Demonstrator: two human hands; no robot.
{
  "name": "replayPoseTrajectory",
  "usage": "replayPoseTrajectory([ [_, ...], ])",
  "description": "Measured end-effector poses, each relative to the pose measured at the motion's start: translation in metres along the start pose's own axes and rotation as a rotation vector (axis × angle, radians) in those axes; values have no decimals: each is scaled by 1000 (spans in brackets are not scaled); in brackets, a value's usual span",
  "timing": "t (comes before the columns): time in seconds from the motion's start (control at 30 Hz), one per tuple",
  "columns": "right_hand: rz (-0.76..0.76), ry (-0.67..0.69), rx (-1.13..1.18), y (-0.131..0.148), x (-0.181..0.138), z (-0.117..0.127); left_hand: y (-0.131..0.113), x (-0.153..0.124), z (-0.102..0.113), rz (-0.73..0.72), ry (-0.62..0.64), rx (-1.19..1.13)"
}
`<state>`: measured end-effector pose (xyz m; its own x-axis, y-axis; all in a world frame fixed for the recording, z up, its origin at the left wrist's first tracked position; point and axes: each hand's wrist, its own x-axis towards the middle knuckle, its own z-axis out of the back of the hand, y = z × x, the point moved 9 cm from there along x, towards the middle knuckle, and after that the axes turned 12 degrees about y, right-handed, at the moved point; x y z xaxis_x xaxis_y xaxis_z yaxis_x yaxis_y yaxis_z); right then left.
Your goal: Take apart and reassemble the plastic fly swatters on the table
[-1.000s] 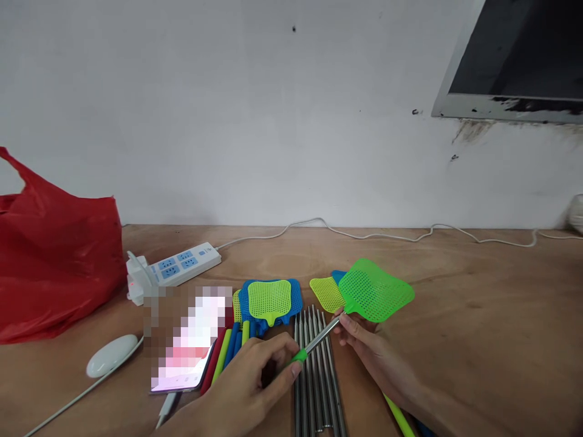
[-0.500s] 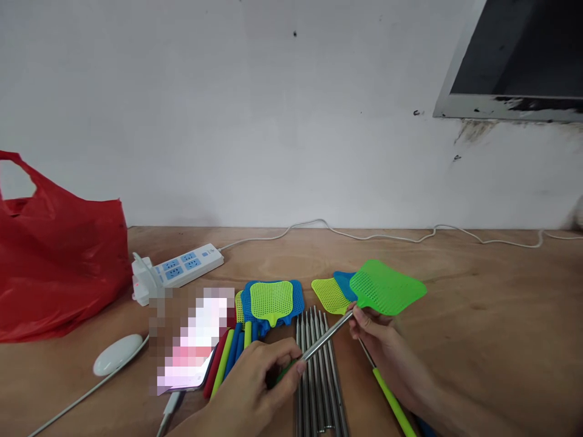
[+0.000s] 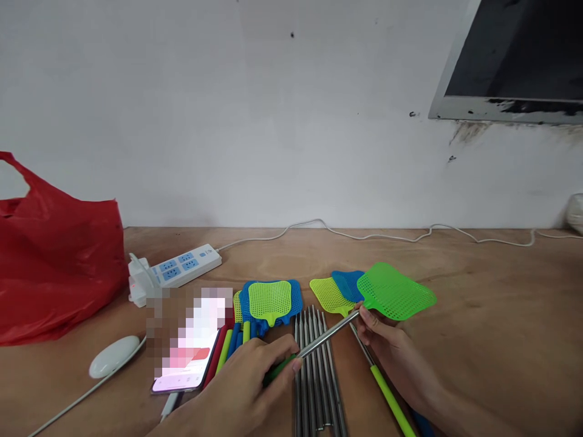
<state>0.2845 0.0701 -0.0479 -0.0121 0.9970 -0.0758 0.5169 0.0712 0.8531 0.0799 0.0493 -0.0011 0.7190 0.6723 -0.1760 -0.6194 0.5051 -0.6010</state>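
Observation:
Between my hands is a green fly swatter (image 3: 395,292) with a perforated head and a silver metal rod. My left hand (image 3: 255,376) is closed on its green handle, by the rod's lower end. At the rod's upper end, my right hand (image 3: 387,343) pinches the neck just under the head. Beneath the held rod lie several loose metal rods (image 3: 314,376) side by side. Under my right hand rests a swatter with a yellow-green head (image 3: 330,295) and handle (image 3: 392,400), beside a blue swatter head (image 3: 348,284). Left of the rods are stacked swatter heads (image 3: 270,301) and coloured handles (image 3: 225,349).
A lit phone (image 3: 186,358), partly pixelated, lies left of the handles with a cable plugged in. Farther left are a white mouse-shaped object (image 3: 113,357), a power strip (image 3: 186,266) and a red plastic bag (image 3: 64,261). A white cord (image 3: 378,235) runs along the wall.
The green swatter's head has shifted slightly right, along with my right hand. My left hand keeps its grip on the handle, a little lower left. The view has turned slightly.

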Motion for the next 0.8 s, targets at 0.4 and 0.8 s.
replayPoseTrajectory([
  [0.4, -1, -64, -30, 6, -7, -6, -3, 3, 8, -68, 9, -157],
  [0.8, 32, -11, -28, 10, -3, -1, 21, -8, -2, 66, 84, -276],
])
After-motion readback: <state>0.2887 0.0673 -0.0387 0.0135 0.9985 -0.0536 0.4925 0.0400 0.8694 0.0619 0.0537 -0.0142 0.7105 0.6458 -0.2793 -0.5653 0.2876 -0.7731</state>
